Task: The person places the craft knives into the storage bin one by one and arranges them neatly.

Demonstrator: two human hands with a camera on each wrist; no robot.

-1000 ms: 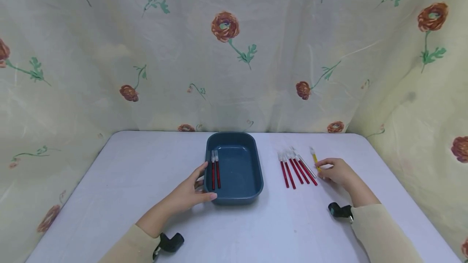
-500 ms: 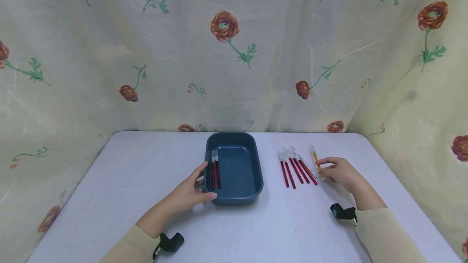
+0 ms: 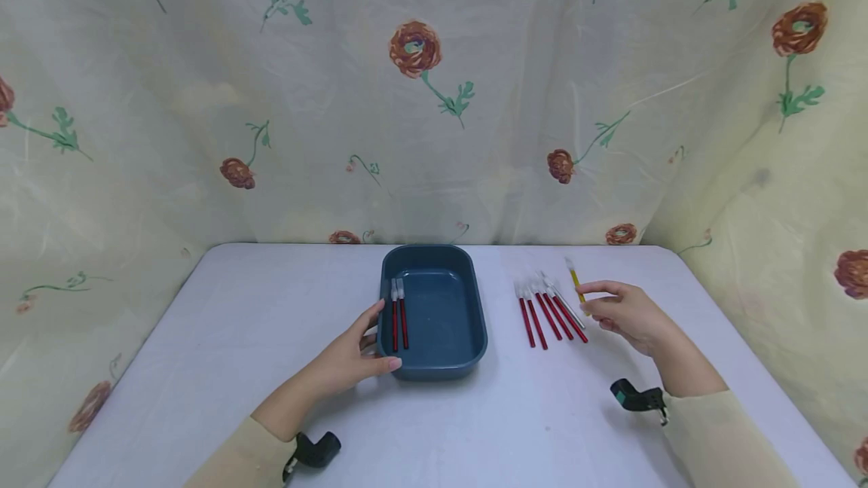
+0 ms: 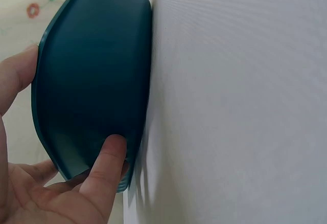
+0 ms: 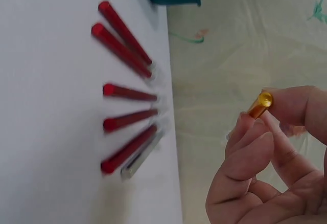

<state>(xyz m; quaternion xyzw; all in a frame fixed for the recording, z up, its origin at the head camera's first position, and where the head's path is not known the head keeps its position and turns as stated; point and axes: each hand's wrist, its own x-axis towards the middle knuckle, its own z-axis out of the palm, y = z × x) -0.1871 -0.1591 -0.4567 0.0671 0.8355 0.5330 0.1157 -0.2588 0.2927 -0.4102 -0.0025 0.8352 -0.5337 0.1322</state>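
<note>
In the head view, my left hand [image 3: 353,352] holds the dark blue tray [image 3: 478,322] at its left side and near corner. One fingertip is at the rim and another finger [image 4: 110,162] lies against the outer wall in the left wrist view. Inside the tray, two red craft knives [image 3: 404,322] with pale caps lie side by side along the left wall. To the right, my right hand [image 3: 627,315] pinches a yellow craft knife [image 3: 576,279] between thumb and fingers, its clear cap pointing away. The round yellow butt end [image 5: 264,99] faces the right wrist camera.
Several red craft knives [image 3: 536,322] lie fanned out on the white table [image 3: 488,435] between tray and right hand, capped ends away. A silver craft knife [image 5: 140,157] lies beside the rightmost red one. Floral curtains [image 3: 502,96] stand behind and at both sides.
My right hand has lifted a little with the yellow craft knife and shifted slightly left and away from me. My left hand and the tray stay in place.
</note>
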